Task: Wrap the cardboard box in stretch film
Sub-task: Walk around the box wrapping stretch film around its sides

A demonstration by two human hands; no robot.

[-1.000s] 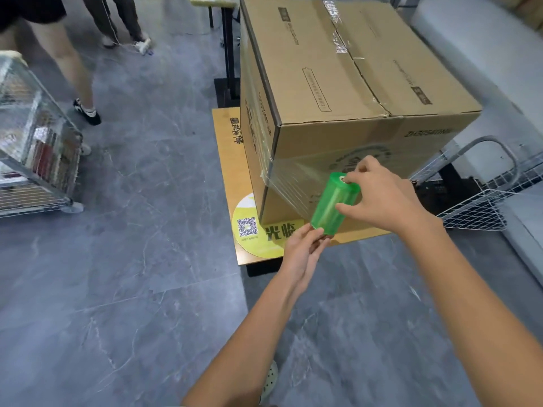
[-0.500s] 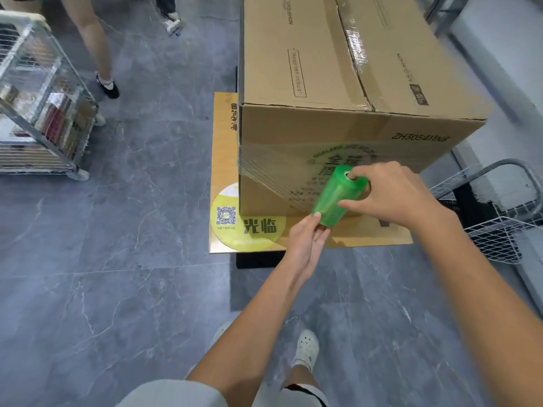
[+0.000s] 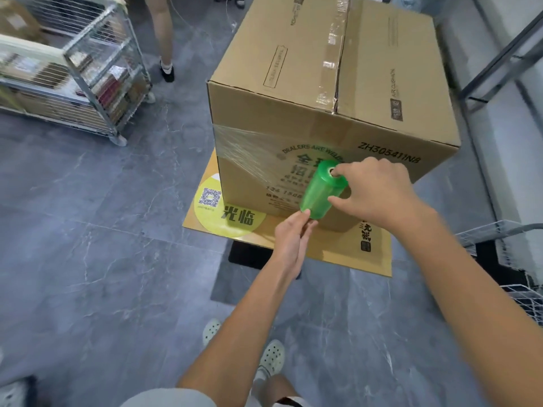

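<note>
A large brown corrugated cardboard box (image 3: 329,92), its top seam sealed with clear tape, stands on a low yellow-topped square table (image 3: 293,245) printed with a pale round QR-code sticker (image 3: 219,205); the table rests on a grey marble-pattern tile floor (image 3: 88,245). In front of the box's near face, a small green translucent roll of stretch film (image 3: 321,193) is held tilted, its upper end toward the box and to the right, its lower end toward the viewer. The right hand (image 3: 373,192) grips the upper end, with one finger pressed into the open core and the thumb curled against the roll's side. The left hand (image 3: 292,236) holds the lower end, its fingertips closed together on the bottom rim. A sheet of clear film (image 3: 252,160) runs taut from the roll across the left part of the near face to the box's left vertical edge, where it wrinkles and lies flat against the cardboard; the right part of that face, bearing a printed code, is bare. A wire-mesh wheeled cart (image 3: 88,74) holding packed goods stands well to the left, with another person's legs (image 3: 163,33) just behind it. White wire baskets (image 3: 511,259) sit at the right edge. The wearer's pale perforated clogs (image 3: 271,356) show at the bottom.
</note>
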